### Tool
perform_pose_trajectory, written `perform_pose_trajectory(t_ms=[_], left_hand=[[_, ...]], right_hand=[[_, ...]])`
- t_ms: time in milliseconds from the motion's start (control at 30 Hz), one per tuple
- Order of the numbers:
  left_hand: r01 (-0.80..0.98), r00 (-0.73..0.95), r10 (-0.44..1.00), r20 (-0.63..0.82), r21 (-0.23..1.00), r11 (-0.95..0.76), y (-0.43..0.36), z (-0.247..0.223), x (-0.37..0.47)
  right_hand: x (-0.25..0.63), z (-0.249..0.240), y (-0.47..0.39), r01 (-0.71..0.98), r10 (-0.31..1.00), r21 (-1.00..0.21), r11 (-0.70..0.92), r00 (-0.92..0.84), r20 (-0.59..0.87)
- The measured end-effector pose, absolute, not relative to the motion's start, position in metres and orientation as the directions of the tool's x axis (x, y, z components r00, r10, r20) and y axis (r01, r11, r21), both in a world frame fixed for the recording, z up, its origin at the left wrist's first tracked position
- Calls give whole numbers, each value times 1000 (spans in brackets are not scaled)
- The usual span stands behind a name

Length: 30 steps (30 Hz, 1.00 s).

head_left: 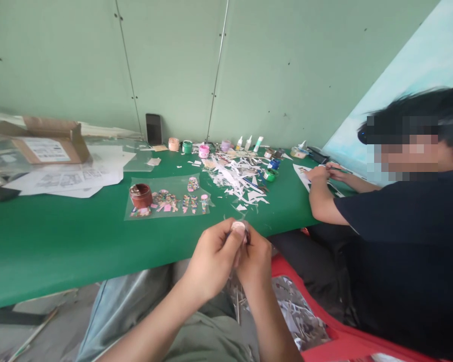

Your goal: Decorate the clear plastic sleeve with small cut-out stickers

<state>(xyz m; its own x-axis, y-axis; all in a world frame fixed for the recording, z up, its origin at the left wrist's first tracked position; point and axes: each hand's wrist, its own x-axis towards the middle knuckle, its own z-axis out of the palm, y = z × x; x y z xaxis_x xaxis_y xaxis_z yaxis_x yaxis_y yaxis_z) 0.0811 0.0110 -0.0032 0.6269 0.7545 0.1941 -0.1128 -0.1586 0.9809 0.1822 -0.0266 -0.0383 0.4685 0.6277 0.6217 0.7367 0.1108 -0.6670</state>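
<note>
My left hand [215,256] and my right hand [255,251] meet just past the table's front edge, fingers closed round a small object with a whitish round top [238,226]. The fingers hide most of it, so I cannot make out what it is. Beyond them on the green table [79,236] lies a clear plastic sheet [166,182]. A jar of reddish-brown paint [141,196] stands on the sheet's left part, beside several colourful patterned cut-outs [166,200]. White paper scraps [234,176] are heaped to the right of the sheet.
An open cardboard box [53,146] stands by printed sheets [79,176] at the left. A phone [153,129] leans on the wall. Paint jars [204,151] and small bottles line the back. At the right, another person [396,241] works over paper. A red chair [324,322] is between us.
</note>
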Motion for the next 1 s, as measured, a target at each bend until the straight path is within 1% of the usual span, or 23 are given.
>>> perform_pose_trajectory(t_ms=[167,267,333,467,533,633,800,900,1000], left_hand=[[-147,566,802,193,980,-132,5,-8,89],[-169,568,803,182,980,-103,5,-8,90],[-187,589,788,181,979,-85,6,-7,89],[-218,652,737,176,975,-40,10,-3,85],[-215,680,716,159,977,-12,12,-2,82],[-187,706,693,144,982,-14,14,1,77],[-131,733,659,169,986,-107,16,5,72],[-163,754,635,164,985,-60,14,4,72],[-158,767,628,133,987,-16,14,3,71]], right_hand=[[172,-37,-26,691,606,-719,77,540,584],[171,-37,-26,664,609,-745,68,564,558],[173,-36,-25,657,630,-747,97,541,557],[181,-34,-25,625,710,-751,214,429,559],[184,-33,-26,614,720,-751,245,403,565],[183,-35,-28,638,687,-732,239,422,591],[178,-39,-33,654,674,-729,202,447,588],[176,-40,-34,634,669,-749,190,475,572],[177,-37,-34,622,697,-751,221,438,568]])
